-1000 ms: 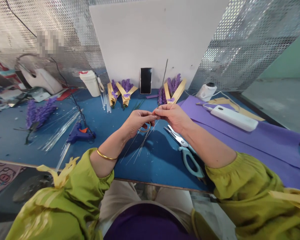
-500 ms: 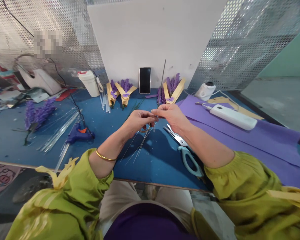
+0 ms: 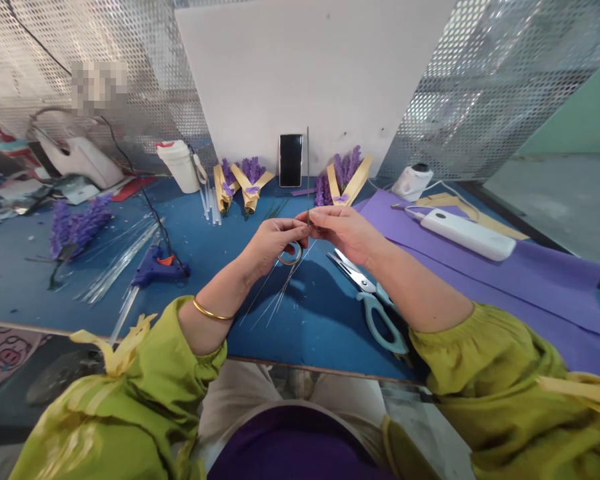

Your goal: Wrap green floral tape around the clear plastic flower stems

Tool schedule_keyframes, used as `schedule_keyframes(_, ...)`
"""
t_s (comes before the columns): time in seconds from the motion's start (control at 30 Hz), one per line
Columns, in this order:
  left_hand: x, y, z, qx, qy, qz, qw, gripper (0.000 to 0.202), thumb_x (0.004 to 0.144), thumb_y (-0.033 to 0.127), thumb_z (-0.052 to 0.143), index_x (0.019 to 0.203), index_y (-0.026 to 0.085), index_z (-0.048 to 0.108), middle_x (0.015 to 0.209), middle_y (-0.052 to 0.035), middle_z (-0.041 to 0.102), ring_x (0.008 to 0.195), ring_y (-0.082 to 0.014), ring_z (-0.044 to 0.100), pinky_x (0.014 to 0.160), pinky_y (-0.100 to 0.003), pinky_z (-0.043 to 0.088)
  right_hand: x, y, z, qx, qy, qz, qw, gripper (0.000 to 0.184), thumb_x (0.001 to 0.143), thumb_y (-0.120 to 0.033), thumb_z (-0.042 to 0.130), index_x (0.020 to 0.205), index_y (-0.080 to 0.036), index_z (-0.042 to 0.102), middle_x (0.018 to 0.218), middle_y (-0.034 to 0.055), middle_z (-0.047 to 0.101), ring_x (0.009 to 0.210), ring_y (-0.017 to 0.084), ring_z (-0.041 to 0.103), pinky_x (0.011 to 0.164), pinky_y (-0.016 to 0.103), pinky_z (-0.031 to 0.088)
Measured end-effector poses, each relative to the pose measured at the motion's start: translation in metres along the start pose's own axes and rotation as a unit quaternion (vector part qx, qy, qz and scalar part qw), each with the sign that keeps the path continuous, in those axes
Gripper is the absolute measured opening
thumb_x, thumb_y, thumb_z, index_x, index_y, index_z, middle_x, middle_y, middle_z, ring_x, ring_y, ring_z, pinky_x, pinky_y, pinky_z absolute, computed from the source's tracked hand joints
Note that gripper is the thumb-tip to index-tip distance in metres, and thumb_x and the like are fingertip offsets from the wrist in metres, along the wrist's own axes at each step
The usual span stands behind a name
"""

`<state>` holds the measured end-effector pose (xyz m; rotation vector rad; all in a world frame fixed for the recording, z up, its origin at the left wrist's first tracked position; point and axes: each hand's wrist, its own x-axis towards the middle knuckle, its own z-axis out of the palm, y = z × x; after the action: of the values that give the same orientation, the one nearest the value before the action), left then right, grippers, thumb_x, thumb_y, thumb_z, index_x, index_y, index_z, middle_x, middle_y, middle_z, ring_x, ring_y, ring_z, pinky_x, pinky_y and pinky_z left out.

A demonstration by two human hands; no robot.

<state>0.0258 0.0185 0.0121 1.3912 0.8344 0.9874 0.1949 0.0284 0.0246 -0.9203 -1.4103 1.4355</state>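
Note:
My left hand [image 3: 274, 239] is closed, with a thin ring-shaped roll of tape [image 3: 291, 263] hanging at its curled fingers. Its thumb and forefinger meet the fingertips of my right hand [image 3: 347, 232]. Between those fingertips a thin dark green wire stem [image 3: 308, 167] stands upright, pinched by my right hand. Whether tape is wrapped around its lower end is too small to tell. Below the hands, several loose thin wires [image 3: 279, 300] lie on the blue table [image 3: 320, 333]. Scissors with light blue handles [image 3: 383, 327] lie partly open under my right forearm.
At left are a blue glue gun [image 3: 155, 268], clear glue sticks [image 3: 117, 267] and purple flowers [image 3: 80, 223]. Wrapped lavender bouquets [image 3: 250, 183] and a phone [image 3: 291, 161] stand against a white board [image 3: 310, 73]. Purple sheets [image 3: 480, 273] and a white corded device [image 3: 467, 233] lie right.
The upright wire stem has shifted left and straightened from a slight lean. My right fingers have rolled around it, while my left hand has barely moved.

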Motion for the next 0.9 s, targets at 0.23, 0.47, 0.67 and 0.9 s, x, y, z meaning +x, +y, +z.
schedule_keyframes(0.23,-0.0010,0.0021,0.0022,-0.023,-0.004,-0.019,1.000,0.029,0.068,0.040,0.074,0.066,0.013,0.064,0.064,-0.0010,0.061,0.055,-0.0066,0.052,0.050,-0.019,0.037,0.0007,0.0008,0.0001,0.067,-0.016,-0.011,0.998,0.016,0.063,-0.031,0.079,0.070,-0.018,0.073,0.074,0.0028,0.069,0.070,0.013,0.059,0.071,0.030,0.047)
schedule_keyframes(0.47,-0.0021,0.0025,0.0029,-0.034,-0.023,-0.022,0.999,0.028,0.067,0.039,0.076,0.068,0.013,0.064,0.063,-0.0007,0.061,0.055,-0.0064,0.052,0.050,-0.019,0.036,-0.0011,-0.0014,0.0002,0.056,-0.033,-0.004,0.998,0.015,0.065,-0.031,0.077,0.070,-0.017,0.073,0.070,0.0022,0.067,0.063,0.012,0.057,0.066,0.030,0.046)
schedule_keyframes(0.67,-0.0030,0.0056,0.0007,-0.009,-0.047,-0.050,0.998,0.024,0.068,0.036,0.075,0.073,0.013,0.068,0.064,-0.0018,0.063,0.053,-0.0072,0.053,0.047,-0.019,0.034,0.0001,-0.0023,-0.0031,-0.005,0.014,-0.027,1.000,0.023,0.063,-0.032,0.079,0.055,-0.016,0.064,0.059,0.0002,0.059,0.058,0.010,0.049,0.061,0.028,0.040)
schedule_keyframes(0.9,-0.0029,0.0046,0.0013,0.052,-0.038,-0.028,0.998,0.023,0.069,0.035,0.071,0.077,0.013,0.070,0.065,-0.0026,0.064,0.056,-0.0081,0.053,0.050,-0.020,0.037,0.0010,0.0013,0.0008,-0.067,0.052,-0.043,0.995,0.032,0.062,-0.034,0.078,0.050,-0.017,0.054,0.051,-0.0031,0.049,0.056,0.010,0.043,0.059,0.028,0.032)
